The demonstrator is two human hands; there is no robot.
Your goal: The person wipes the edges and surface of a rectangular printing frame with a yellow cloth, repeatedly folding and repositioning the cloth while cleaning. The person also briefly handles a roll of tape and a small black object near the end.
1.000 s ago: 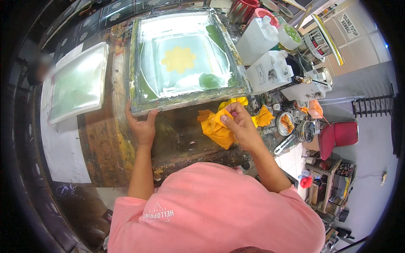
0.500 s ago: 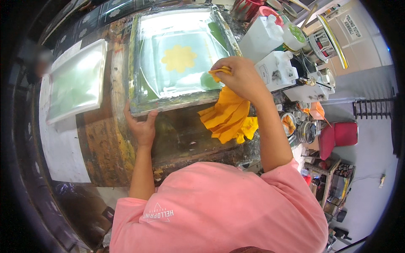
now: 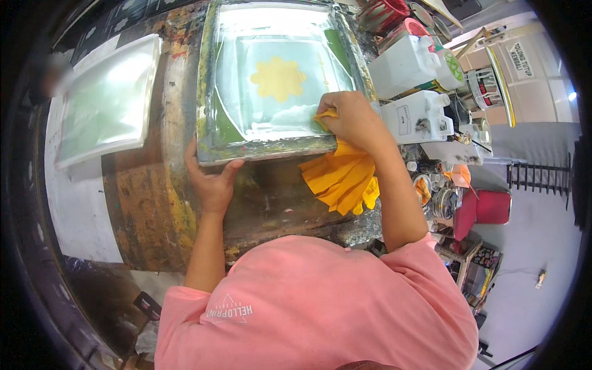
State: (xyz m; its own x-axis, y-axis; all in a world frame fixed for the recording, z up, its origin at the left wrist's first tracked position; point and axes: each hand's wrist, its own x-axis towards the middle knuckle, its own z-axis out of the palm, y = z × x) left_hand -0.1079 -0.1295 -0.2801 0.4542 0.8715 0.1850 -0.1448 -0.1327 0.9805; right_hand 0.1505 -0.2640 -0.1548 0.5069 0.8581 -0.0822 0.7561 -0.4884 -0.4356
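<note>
Reaching over the screen frame (image 3: 265, 150) now with the right hand (image 3: 353, 117), after holding back in front of its near rail a second ago, and carrying the orange cloth (image 3: 339, 176) along onto the pale panel (image 3: 259, 117) inside the rails. Pinching the cloth firmly between thumb and curled fingers at its bunched end, just inside the near right corner. Trailing the remainder of the cloth along its long axis back toward the body, draping across the near rail and fanning out in front, above the dark workbench (image 3: 265, 203). Leaving the yellow flower shape (image 3: 277, 79) ahead and to the left of the fingertips, apart from the cloth. Setting the left hand (image 3: 213, 185) around the near left corner, spreading thumb along the front face and fingers up the side, hiding the fingertips and so leaving it impossible to tell gripping from merely bracing. Working nearest the cloth with the right hand, keeping the left at the opposite end of the near rail.
</note>
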